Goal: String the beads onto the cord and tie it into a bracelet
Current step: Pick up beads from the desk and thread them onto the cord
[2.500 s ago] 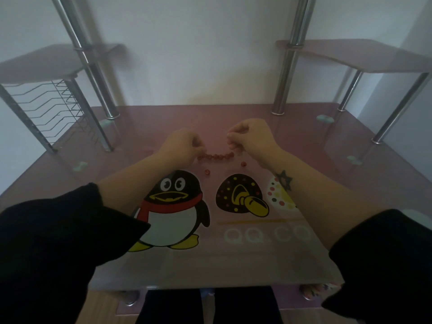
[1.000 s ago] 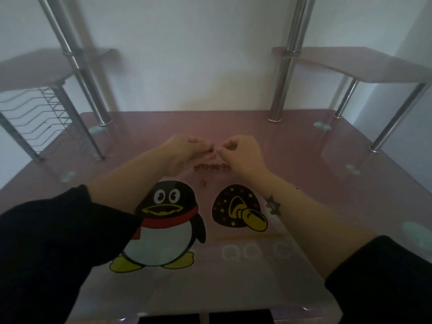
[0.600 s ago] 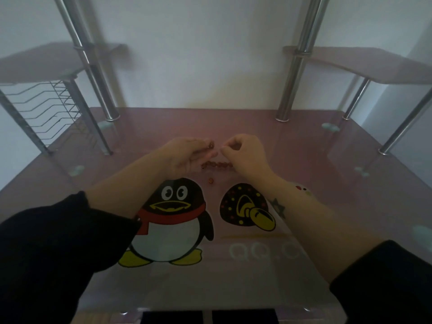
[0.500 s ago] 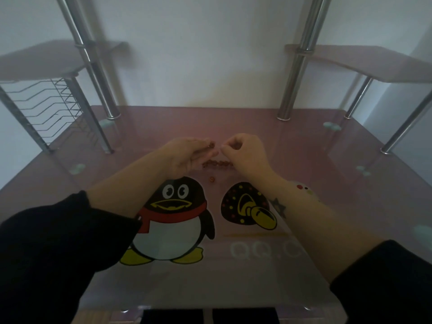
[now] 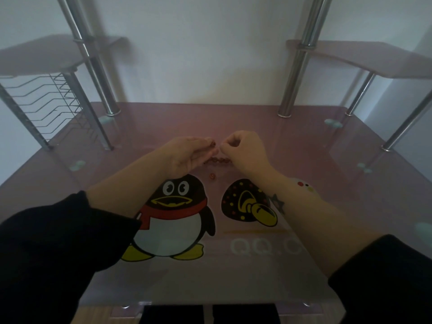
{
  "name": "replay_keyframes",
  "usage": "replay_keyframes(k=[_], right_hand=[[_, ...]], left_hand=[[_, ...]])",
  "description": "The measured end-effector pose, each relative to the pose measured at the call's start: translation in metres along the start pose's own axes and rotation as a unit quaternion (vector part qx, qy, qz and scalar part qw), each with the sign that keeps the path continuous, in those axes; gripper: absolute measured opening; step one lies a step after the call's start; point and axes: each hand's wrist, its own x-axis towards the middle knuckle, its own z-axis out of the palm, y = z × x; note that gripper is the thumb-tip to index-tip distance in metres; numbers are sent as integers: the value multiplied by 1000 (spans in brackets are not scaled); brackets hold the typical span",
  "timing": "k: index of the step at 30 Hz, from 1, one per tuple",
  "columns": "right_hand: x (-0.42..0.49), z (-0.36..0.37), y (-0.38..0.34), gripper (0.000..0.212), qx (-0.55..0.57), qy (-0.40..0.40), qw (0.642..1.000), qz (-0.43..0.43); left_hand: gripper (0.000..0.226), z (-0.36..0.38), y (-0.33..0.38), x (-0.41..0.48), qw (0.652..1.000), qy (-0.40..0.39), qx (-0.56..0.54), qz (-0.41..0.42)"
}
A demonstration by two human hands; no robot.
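Over the middle of the pink glass desk [image 5: 304, 146], my left hand [image 5: 184, 155] pinches a dark red bead [image 5: 213, 143] at its fingertips. My right hand [image 5: 245, 150] is closed in a pinch right beside it, fingertips nearly touching the left ones; the cord itself is too thin to make out. Below the fingertips a short strand of red beads [image 5: 218, 160] hangs in a shallow curve between both hands. One loose red bead [image 5: 212, 176] lies on the glass just above the penguin picture.
A penguin print [image 5: 173, 218] and a mushroom print [image 5: 247, 204] sit under the glass near me. Chrome posts [image 5: 93, 66] [image 5: 297, 71] rise at the back, carrying side shelves [image 5: 364, 59]. A wire rack [image 5: 46, 99] stands at the left.
My hands came together from holding the strand stretched apart; the left fingertips now hold a single bead against the right pinch. Since half a second ago almost nothing has moved.
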Motion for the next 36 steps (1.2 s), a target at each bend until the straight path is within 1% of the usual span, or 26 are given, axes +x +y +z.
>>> replay_keyframes(k=[7,11,17,22,28,33,36], right_hand=[[-1,-1,0,13,-10,1,1000,7],[-1,-2,-1,16,-6,-8,1000,9],[-2,-5,-2,13,19,-16,1000,-11],[-2,-6,-1,9,64,-20,998,9],[-2,-7,-1,11,83,-29,996,17],[-3,-9,0,15,82,-44,996,6],[-5,-11,-1,16,84,-64,994,-2]], left_hand=[[10,-1,0,1,1000,-8,-8,-3],[12,0,-3,3,1000,-15,-9,-3],[12,-2,-3,6,1000,-20,-5,-1],[9,-3,-4,7,1000,-27,-10,-5],[11,-1,-4,6,1000,-15,-10,-9],[15,1,-5,5,999,10,31,5],[18,4,-4,2,995,11,97,27]])
